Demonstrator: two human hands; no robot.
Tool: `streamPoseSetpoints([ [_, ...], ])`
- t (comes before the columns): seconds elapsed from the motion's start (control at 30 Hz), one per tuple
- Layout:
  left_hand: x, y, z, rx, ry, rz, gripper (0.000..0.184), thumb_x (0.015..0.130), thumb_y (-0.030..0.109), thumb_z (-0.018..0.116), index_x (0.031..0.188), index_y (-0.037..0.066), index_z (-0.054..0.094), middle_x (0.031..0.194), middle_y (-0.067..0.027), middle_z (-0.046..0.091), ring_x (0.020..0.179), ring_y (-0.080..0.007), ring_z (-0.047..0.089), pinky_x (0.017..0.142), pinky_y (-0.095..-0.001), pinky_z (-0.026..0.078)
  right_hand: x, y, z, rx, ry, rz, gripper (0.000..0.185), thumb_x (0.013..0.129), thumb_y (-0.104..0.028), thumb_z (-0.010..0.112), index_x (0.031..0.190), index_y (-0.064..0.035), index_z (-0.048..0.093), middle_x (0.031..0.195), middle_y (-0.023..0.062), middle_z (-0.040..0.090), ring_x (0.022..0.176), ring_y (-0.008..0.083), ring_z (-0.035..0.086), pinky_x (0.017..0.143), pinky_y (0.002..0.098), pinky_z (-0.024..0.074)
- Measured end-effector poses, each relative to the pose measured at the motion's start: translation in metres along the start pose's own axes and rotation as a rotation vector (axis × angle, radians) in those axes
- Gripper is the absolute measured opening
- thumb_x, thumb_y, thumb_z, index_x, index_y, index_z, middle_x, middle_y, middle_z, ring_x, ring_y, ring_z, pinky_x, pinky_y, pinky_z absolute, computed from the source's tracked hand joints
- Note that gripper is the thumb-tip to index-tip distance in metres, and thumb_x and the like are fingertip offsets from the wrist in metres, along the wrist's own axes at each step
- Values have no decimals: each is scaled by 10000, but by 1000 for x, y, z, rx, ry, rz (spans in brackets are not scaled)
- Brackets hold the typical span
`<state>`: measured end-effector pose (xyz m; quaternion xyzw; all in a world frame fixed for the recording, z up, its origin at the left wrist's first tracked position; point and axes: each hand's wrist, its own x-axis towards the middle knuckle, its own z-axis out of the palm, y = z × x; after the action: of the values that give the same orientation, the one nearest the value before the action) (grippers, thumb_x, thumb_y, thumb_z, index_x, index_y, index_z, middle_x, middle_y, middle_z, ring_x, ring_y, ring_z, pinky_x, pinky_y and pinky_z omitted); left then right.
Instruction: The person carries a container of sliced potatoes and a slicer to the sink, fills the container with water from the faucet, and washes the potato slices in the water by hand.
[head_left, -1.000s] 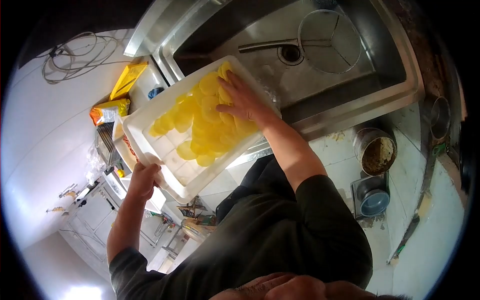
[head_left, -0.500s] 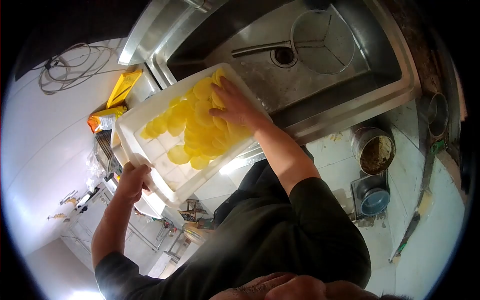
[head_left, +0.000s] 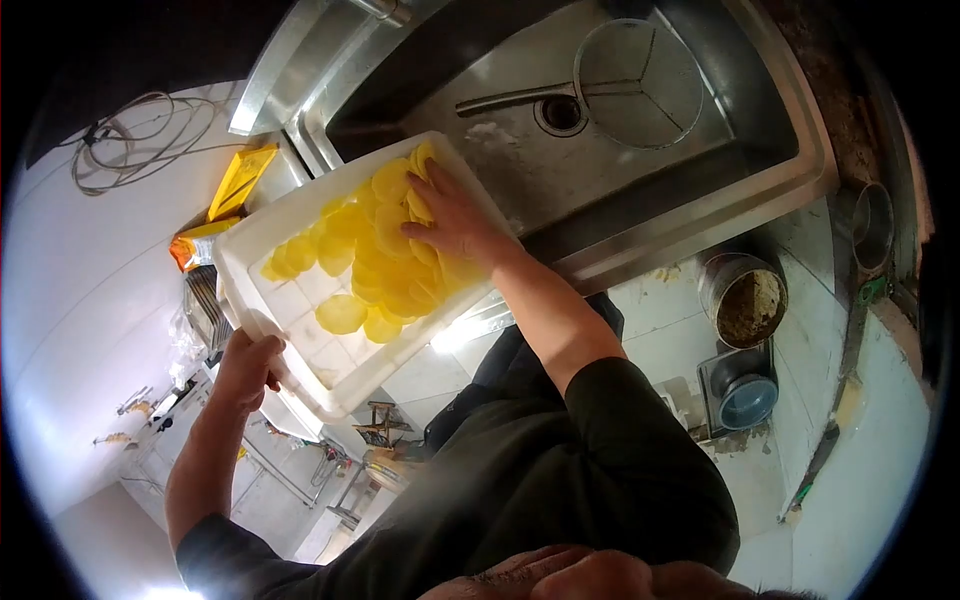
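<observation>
A white, see-through plastic tray [head_left: 268, 322] is tilted in front of me, its far right side at the sink's edge. Thin round yellow slices [head_left: 385, 262], which look like potato, overlap in a loose pile, mostly toward its right half. My left hand [head_left: 250, 370] is closed around the tray's lower left rim. My right hand [head_left: 452, 218] lies on the slices near the right side, fingers spread and touching them. Part of the pile is hidden under that hand.
Beyond the tray is a steel sink [head_left: 640, 205] with a drain [head_left: 560, 115] and a wire ring [head_left: 640, 85]. A yellow slicer-like board [head_left: 242, 182] and an orange packet [head_left: 200, 243] sit at left. A dirty bucket [head_left: 745, 300] and a blue basin [head_left: 748, 402] stand at right.
The tray and both hands have shifted slightly left. My right hand stays on the slices, and my left hand keeps its hold on the rim.
</observation>
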<state>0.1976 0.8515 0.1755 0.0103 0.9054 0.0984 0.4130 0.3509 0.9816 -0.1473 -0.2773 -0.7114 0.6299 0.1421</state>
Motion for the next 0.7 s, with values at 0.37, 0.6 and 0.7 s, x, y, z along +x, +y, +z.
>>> streamPoseSetpoints([
  [0.37, -13, 12, 8, 56, 31, -2, 258, 814, 93, 560, 1009, -76, 572, 723, -101, 600, 453, -147, 531, 341, -254, 412, 0, 13, 13, -2, 63, -66, 776, 862, -539, 628, 1482, -147, 377, 1604, 170, 148, 1474, 355, 171, 1208, 409, 161],
  [0.6, -10, 6, 4, 53, 38, 1, 239, 815, 82, 563, 994, -77, 571, 708, -100, 592, 429, -137, 514, 333, -247, 401, 1, 6, 14, -26, 65, -72, 765, 875, -531, 619, 1484, -141, 367, 1602, 178, 147, 1472, 367, 172, 1207, 418, 159],
  [0.7, -9, 2, 2, 61, 41, 13, 246, 817, 84, 569, 1000, -79, 567, 703, -101, 589, 417, -131, 502, 329, -245, 394, 1, 1, 13, -17, 40, -45, 754, 879, -513, 625, 1482, -141, 368, 1601, 185, 147, 1471, 373, 173, 1206, 422, 165],
])
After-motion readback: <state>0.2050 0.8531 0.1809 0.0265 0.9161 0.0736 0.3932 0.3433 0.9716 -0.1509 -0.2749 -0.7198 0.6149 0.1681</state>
